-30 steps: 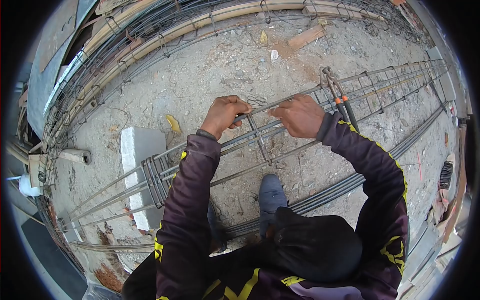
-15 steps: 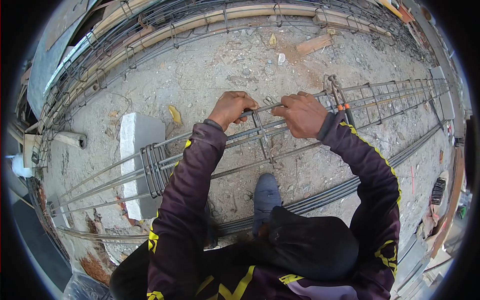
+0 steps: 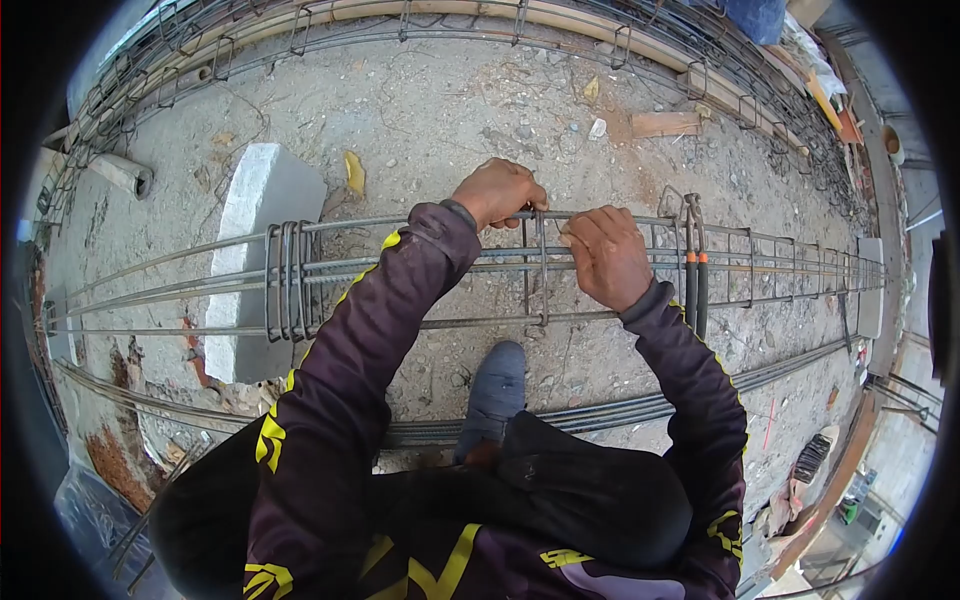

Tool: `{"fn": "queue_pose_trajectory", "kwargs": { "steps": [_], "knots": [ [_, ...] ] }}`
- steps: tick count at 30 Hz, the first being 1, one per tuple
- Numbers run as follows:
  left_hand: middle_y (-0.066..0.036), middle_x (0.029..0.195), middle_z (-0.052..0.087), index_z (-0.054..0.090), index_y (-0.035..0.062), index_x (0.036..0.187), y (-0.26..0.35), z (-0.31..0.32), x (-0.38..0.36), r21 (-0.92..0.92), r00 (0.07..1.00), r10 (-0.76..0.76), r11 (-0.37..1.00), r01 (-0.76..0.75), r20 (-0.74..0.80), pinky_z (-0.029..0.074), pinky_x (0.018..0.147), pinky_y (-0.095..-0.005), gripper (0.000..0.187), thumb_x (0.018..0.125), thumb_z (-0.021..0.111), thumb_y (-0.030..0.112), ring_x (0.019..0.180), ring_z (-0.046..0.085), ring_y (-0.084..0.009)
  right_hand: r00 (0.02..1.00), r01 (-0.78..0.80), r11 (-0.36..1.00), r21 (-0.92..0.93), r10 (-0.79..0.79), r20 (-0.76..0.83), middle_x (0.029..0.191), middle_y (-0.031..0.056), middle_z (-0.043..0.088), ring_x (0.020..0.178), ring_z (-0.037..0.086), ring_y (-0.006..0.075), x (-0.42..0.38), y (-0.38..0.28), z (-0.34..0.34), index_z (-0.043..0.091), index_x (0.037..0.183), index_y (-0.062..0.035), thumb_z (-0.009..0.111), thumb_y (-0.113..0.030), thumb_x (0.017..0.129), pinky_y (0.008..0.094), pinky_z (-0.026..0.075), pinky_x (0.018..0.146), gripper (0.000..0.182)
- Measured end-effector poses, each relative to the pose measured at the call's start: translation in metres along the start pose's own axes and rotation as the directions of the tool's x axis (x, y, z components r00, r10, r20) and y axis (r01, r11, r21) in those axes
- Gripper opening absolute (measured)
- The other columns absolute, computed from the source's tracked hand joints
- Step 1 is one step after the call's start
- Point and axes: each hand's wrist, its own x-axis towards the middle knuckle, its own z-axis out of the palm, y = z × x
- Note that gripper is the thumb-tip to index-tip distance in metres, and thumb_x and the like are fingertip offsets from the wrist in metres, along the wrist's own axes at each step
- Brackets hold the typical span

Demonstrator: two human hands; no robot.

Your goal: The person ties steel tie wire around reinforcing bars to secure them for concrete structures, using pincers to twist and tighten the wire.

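Long steel rods (image 3: 470, 324) run left to right in front of me, joined by square wire stirrups (image 3: 526, 268). My left hand (image 3: 499, 193) is closed at the top rod, where a stirrup meets it; what its fingertips pinch is too small to make out. Just right of it, my right hand (image 3: 610, 256) has its fingers bent together beside the same rod, their tips partly hidden. Pliers with black and orange handles (image 3: 697, 270) hang on the rods to the right. Several loose stirrups (image 3: 291, 280) are bunched at the left.
A pale block (image 3: 240, 230) sits beneath the rods at the left, and another support (image 3: 871, 285) is at the far right. More rods (image 3: 600, 415) lie near my shoe (image 3: 492, 392). Another rebar cage and timber (image 3: 440, 10) cross the far side. A brush (image 3: 812, 457) lies right.
The view has shifted and turned, so the rods now look more level. Both hands stay at the top rod, with my right hand's fingers pointing more upward.
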Motion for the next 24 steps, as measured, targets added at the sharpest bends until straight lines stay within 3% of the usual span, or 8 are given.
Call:
{"fn": "queue_pose_trajectory", "kwargs": {
  "steps": [2, 5, 8, 11, 14, 17, 19, 24],
  "knots": [
    [-0.009, 0.082, 0.067, 0.073, 0.0, 0.086, 0.0, -0.002, -0.001, 0.004, 0.999, 0.034, 0.999, -0.034, 0.004, 0.053, 0.051, -0.0303, 0.023, 0.079, 0.072, 0.021, 0.055, 0.062, -0.017, 0.994, -0.11, 0.989, 0.1, 0.109, 0.019, 0.087, 0.0113, 0.062, 0.084, 0.058, 0.0309, -0.001, 0.0, 0.004, 0.063, 0.091, -0.0051, 0.065, -0.006, 0.082, 0.0413, 0.043, 0.078, 0.009],
    [-0.008, 0.085, 0.067, 0.073, -0.0006, 0.088, 0.002, -0.001, -0.004, 0.016, 0.999, 0.049, 0.999, -0.049, 0.011, 0.054, 0.051, -0.0306, 0.022, 0.08, 0.072, 0.02, 0.059, 0.063, -0.0172, 0.994, -0.106, 0.987, 0.119, 0.106, 0.007, 0.082, 0.0129, 0.062, 0.077, 0.057, 0.0329, 0.003, 0.001, -0.001, 0.062, 0.089, -0.0044, 0.065, -0.007, 0.084, 0.0434, 0.044, 0.076, 0.006],
    [-0.008, 0.087, 0.066, 0.073, -0.0004, 0.09, 0.004, -0.001, -0.004, 0.013, 1.0, 0.001, 1.0, -0.001, 0.005, 0.054, 0.052, -0.0305, 0.021, 0.081, 0.071, 0.019, 0.062, 0.064, -0.0171, 0.997, -0.003, 1.0, 0.004, 0.003, 0.079, 0.083, 0.0132, 0.064, 0.078, 0.06, 0.0324, 0.014, 0.003, -0.013, 0.064, 0.09, -0.003, 0.066, -0.01, 0.085, 0.044, 0.045, 0.076, 0.009],
    [-0.008, 0.086, 0.066, 0.073, -0.0005, 0.089, 0.004, -0.002, -0.007, 0.027, 0.999, 0.032, 0.999, -0.032, 0.018, 0.054, 0.052, -0.0306, 0.022, 0.08, 0.072, 0.02, 0.06, 0.063, -0.0176, 0.976, -0.053, 0.997, -0.056, 0.063, 0.207, 0.084, 0.0139, 0.065, 0.081, 0.063, 0.0322, 0.019, -0.005, -0.018, 0.068, 0.096, -0.0022, 0.065, -0.011, 0.082, 0.0419, 0.047, 0.079, 0.016],
    [-0.008, 0.08, 0.066, 0.072, -0.0005, 0.087, 0.002, -0.001, -0.005, 0.003, 0.999, 0.051, 0.999, -0.051, 0.003, 0.053, 0.051, -0.0311, 0.024, 0.078, 0.072, 0.022, 0.056, 0.062, -0.0179, 0.967, -0.119, 0.981, -0.154, 0.15, 0.207, 0.088, 0.0154, 0.068, 0.085, 0.066, 0.033, 0.013, -0.013, -0.016, 0.07, 0.101, -0.0015, 0.064, -0.008, 0.079, 0.0414, 0.049, 0.08, 0.024],
    [-0.005, 0.077, 0.065, 0.072, 0.0016, 0.084, -0.001, 0.0, -0.001, 0.007, 1.0, 0.007, 1.0, -0.007, -0.014, 0.051, 0.052, -0.0292, 0.022, 0.077, 0.072, 0.023, 0.058, 0.06, -0.0149, 0.961, -0.127, 0.968, -0.214, 0.174, 0.216, 0.082, 0.0156, 0.068, 0.079, 0.065, 0.0339, 0.012, -0.022, -0.01, 0.072, 0.105, -0.0009, 0.059, -0.006, 0.085, 0.0463, 0.049, 0.076, 0.024],
    [-0.001, 0.078, 0.065, 0.071, 0.005, 0.084, -0.005, 0.001, 0.001, 0.02, 1.0, -0.014, 1.0, 0.015, -0.018, 0.049, 0.055, -0.0256, 0.017, 0.081, 0.069, 0.022, 0.067, 0.059, -0.0097, 0.924, -0.183, 0.975, -0.128, 0.215, 0.317, 0.083, 0.0174, 0.068, 0.077, 0.064, 0.0361, 0.017, -0.016, -0.008, 0.071, 0.107, -0.0001, 0.057, -0.005, 0.085, 0.0464, 0.049, 0.075, 0.026],
    [-0.001, 0.083, 0.068, 0.073, 0.0061, 0.086, -0.004, 0.0, 0.002, -0.005, 1.0, -0.018, 1.0, 0.018, 0.012, 0.051, 0.06, -0.026, 0.017, 0.081, 0.068, 0.022, 0.075, 0.06, -0.0097, 0.82, -0.253, 0.964, 0.082, 0.169, 0.547, 0.078, 0.0251, 0.067, 0.076, 0.065, 0.0397, 0.04, 0.007, -0.011, 0.073, 0.097, 0.0006, 0.057, -0.008, 0.084, 0.0463, 0.051, 0.074, 0.022]
  ]
}}
